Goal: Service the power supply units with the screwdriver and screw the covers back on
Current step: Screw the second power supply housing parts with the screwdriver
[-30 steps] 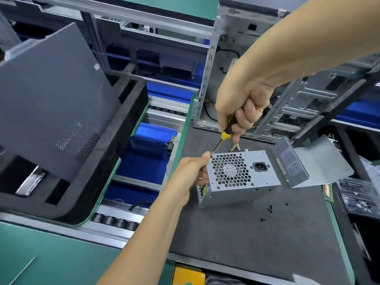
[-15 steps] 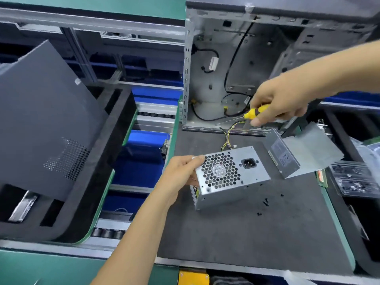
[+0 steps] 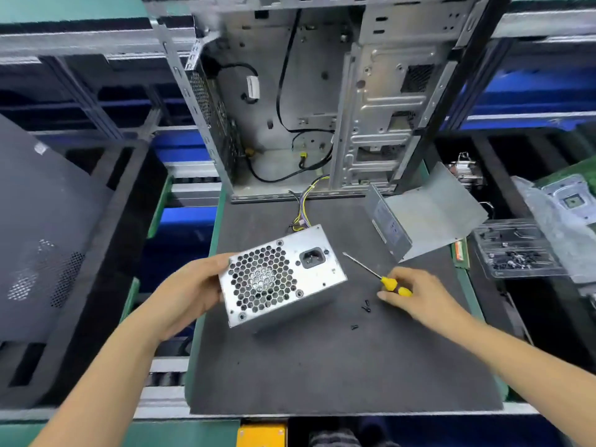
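Note:
A silver power supply unit (image 3: 283, 279) with a honeycomb fan grille is tilted up off the grey mat (image 3: 322, 366). My left hand (image 3: 190, 291) grips its left side. Its coloured wires (image 3: 303, 204) trail back toward the open computer case (image 3: 309, 101). My right hand (image 3: 419, 295) holds a yellow-handled screwdriver (image 3: 380, 277) low over the mat, with the shaft pointing up-left toward the unit. Three small black screws (image 3: 366, 306) lie loose on the mat just left of that hand. A bent metal cover (image 3: 425, 214) lies at the back right.
A dark side panel (image 3: 48, 221) leans in a black foam tray at the left. A clear plastic tray of screws (image 3: 512, 250) and bagged parts (image 3: 561, 214) sit at the right. Blue bins and conveyor rails run behind and to the left of the mat.
My right hand has come down from near the case to the mat beside the loose screws, still holding the screwdriver. The power supply has been turned and tilted in my left hand.

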`<state>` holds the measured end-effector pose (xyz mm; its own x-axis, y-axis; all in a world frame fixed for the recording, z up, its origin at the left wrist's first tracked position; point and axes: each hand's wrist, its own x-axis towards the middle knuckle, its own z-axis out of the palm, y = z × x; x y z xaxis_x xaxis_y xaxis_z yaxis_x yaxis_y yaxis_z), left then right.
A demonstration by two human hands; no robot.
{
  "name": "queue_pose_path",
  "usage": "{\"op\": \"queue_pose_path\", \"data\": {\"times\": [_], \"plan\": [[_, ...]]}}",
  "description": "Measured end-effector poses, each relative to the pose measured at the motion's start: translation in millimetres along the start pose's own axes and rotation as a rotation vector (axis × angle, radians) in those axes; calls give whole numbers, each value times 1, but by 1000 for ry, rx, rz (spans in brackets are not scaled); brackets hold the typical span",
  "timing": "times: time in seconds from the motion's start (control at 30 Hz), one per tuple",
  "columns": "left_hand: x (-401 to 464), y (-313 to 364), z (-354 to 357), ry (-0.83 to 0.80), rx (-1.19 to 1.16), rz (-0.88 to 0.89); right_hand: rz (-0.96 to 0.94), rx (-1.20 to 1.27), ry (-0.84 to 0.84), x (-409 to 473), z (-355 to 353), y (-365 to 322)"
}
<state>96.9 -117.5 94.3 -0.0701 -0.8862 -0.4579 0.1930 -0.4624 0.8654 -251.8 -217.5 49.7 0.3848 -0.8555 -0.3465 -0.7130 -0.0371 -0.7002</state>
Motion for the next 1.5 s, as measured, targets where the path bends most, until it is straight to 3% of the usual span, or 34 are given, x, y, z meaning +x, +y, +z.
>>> {"op": "queue_pose_path", "data": {"times": [0.07,0.17,0.37,0.5,0.6,0.77,1.03,1.23,1.4,1.5], "plan": [[3,5,0,56,4,-41,-29,42,23,0,16,10],[15,18,-4,117,250,-81,-61,75,42,3,29,13],[43,60,16,-150,522,-80,-108,-5,16,5,31,13],[47,62,18,-160,415,-168,-251,-258,26,4,35,16],[47,59,18,-197,355,-251,-312,-301,30,2,37,16],[48,54,12,-215,240,-285,-275,-165,54,2,35,18],[45,39,6,-187,66,-177,-245,-17,98,5,28,13],[48,36,3,-216,30,-200,-120,123,11,3,18,11],[47,39,4,-238,-7,-228,-104,253,65,2,-2,-25],[45,39,7,-235,-9,-231,-206,357,69,6,-16,-75]]}}
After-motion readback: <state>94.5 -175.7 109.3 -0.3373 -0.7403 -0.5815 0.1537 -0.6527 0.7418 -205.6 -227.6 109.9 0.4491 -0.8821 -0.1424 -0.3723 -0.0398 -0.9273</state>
